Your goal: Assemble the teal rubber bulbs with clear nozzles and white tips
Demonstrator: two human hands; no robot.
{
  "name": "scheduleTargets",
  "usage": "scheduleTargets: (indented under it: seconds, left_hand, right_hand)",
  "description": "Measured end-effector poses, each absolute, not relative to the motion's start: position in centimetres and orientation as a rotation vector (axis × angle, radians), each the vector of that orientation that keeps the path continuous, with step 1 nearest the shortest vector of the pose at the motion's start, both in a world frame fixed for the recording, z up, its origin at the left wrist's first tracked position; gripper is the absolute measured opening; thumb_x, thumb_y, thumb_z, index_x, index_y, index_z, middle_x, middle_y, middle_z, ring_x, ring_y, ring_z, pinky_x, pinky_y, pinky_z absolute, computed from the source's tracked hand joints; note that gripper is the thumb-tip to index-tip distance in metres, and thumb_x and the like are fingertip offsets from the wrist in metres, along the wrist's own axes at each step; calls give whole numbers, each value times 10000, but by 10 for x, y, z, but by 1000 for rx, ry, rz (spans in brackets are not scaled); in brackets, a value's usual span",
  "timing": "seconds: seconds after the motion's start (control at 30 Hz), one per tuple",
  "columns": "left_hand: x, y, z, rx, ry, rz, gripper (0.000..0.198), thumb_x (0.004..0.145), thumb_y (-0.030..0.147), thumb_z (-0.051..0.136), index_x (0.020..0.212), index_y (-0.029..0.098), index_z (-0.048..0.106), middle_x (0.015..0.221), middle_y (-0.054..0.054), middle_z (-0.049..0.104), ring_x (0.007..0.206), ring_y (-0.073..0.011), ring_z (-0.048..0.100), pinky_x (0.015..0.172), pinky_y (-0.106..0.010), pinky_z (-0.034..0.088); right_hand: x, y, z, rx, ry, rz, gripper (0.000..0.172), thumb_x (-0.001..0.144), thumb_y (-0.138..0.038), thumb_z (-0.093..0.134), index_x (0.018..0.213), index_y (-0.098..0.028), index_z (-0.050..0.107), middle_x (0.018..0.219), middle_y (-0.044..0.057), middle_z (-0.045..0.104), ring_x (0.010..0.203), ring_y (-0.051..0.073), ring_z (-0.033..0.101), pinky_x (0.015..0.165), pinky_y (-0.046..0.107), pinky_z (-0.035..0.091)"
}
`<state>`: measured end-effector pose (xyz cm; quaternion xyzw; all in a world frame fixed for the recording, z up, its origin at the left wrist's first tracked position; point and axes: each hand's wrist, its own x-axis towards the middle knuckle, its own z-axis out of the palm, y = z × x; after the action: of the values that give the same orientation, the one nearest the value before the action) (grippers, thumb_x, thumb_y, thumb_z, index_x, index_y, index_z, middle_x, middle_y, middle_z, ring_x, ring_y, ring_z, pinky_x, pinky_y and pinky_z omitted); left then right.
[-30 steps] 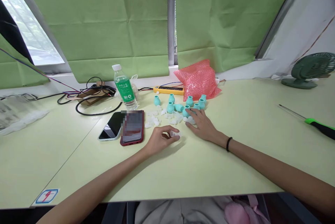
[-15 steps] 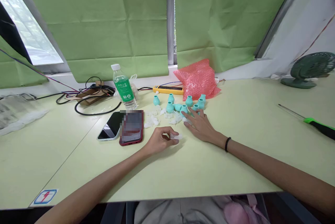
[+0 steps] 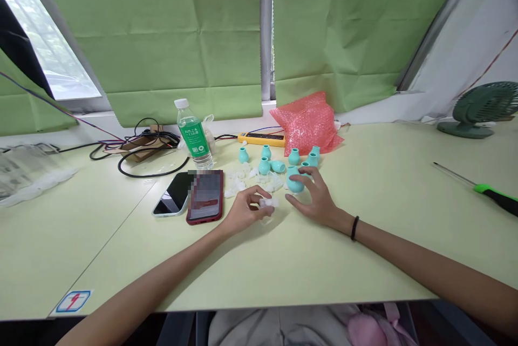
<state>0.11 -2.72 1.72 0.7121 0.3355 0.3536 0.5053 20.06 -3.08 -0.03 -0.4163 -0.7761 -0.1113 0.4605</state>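
Observation:
My left hand (image 3: 247,209) is closed in a pinch around a small translucent plastic piece (image 3: 268,203), above the table in front of the phones. A small turquoise vase-shaped piece (image 3: 294,181) stands upright between the thumb and fingers of my right hand (image 3: 318,200), a little to the right. Behind the hands are several more turquoise vase-shaped pieces, one of them lying on its side (image 3: 277,166) and another upright (image 3: 243,155). Crumpled translucent plastic bits (image 3: 238,180) lie scattered between these pieces and my left hand.
Two phones, one pale-edged (image 3: 173,195) and one in a red case (image 3: 205,197), lie left of my left hand. Behind them stands a water bottle (image 3: 194,135) beside tangled cables (image 3: 154,174). Pink bubble wrap (image 3: 307,124) is at the back; a screwdriver (image 3: 485,189) and fan (image 3: 477,111) sit right.
My right hand has drawn one turquoise vase-shaped piece toward me, away from the others. My left hand has turned slightly, showing more of the translucent piece.

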Motion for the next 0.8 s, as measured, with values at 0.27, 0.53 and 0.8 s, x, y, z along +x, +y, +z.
scheduleTargets:
  seconds: [0.27, 0.53, 0.8]
  left_hand:
    - [-3, -23, 27, 1556, 677, 810, 218, 658, 228, 597, 814, 129, 482, 649, -28, 595, 522, -85, 506, 531, -220, 413]
    - [-1, -27, 22, 1539, 556, 645, 273, 665, 257, 596, 872, 139, 462, 693, -42, 585, 602, -117, 522, 556, -257, 438]
    - [-1, -36, 26, 1988, 690, 534, 269, 787, 331, 412, 710, 112, 549, 652, -18, 539, 500, -58, 411, 459, -171, 325]
  right_hand:
    - [192, -46, -5, -749, -2176, -105, 262, 618, -89, 462, 841, -198, 377, 854, 51, 466, 709, 142, 489, 538, 242, 410]
    - [190, -48, -5, -809, -2188, -174, 297, 640, -94, 474, 924, -172, 436, 808, 52, 487, 706, 142, 495, 526, 233, 417]
    - [191, -52, -3, -776, -2151, -258, 177, 685, -101, 480, 855, -150, 479, 751, 54, 511, 674, 131, 507, 521, 216, 416]
